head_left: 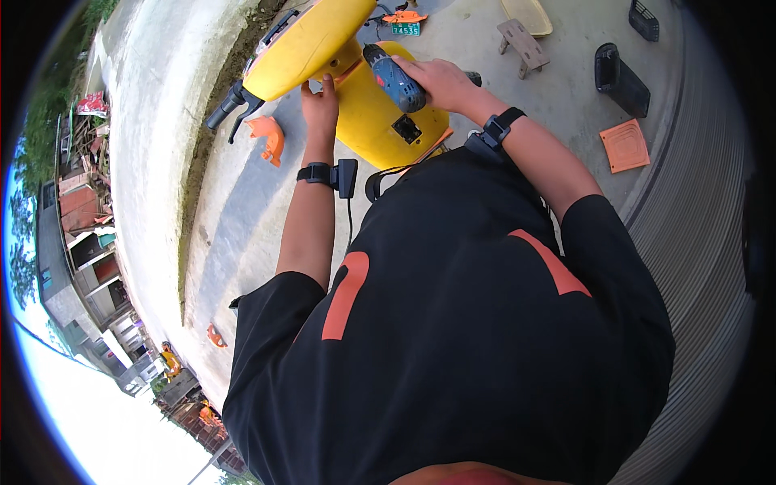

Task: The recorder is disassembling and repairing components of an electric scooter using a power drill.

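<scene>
My right hand [443,84] is wrapped round a blue and black cordless drill [396,81], whose chuck points up and left at a yellow scooter [368,121]. At the scooter's front panel [301,50], my left hand [321,105] reaches up with thumb and finger apart, touching or nearly touching the lower edge; its other fingers are partly hidden. A black handlebar grip [225,107] with a brake lever sticks out at the left. The lower yellow body has a dark square opening [406,128]. Where the drill's tip meets the scooter, I cannot make out contact.
An orange curved part [268,139] lies on the concrete at left. Farther off are an orange piece with a green plate [406,28], a small wooden stool [524,47], a black bin [621,81] and an orange square lid [625,146]. Ribbed metal sheeting [687,218] runs along the right.
</scene>
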{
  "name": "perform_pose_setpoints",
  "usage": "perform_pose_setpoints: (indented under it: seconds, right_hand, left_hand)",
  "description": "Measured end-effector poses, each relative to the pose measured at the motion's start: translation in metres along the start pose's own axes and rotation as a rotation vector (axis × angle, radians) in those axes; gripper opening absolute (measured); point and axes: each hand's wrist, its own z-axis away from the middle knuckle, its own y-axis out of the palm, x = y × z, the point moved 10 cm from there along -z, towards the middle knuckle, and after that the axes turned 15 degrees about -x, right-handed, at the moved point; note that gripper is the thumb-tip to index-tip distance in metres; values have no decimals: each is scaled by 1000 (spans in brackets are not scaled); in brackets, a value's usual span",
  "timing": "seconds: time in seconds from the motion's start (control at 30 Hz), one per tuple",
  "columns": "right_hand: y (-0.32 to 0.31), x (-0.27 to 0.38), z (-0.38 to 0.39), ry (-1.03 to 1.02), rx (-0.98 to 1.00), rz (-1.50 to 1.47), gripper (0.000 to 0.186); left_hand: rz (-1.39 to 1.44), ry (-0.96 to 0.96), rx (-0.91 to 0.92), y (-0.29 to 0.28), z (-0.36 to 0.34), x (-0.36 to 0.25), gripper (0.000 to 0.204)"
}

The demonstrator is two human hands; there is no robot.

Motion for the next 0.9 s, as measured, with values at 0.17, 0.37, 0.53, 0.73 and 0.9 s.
perform_pose_setpoints:
  seconds: [0.17, 0.37, 0.53, 0.73, 0.9]
  right_hand:
    - [-39, 20, 27, -23, 15, -191, 83]
    - [-57, 32, 42, -8, 55, -259, 86]
    - [-74, 55, 32, 27, 20, -376, 87]
    - [-79, 67, 23, 26, 29, -325, 86]
    - [-79, 81, 13, 34, 37, -393, 86]
  left_hand:
    - [1627, -954, 1015, 32, 74, 41, 48]
    - [1391, -1203, 730, 32, 101, -21, 29]
    - [1480, -1034, 789, 26, 92, -24, 24]
    - [1565, -1082, 823, 39, 95, -29, 14]
    - [1611, -1129, 702, 48, 90, -29, 17]
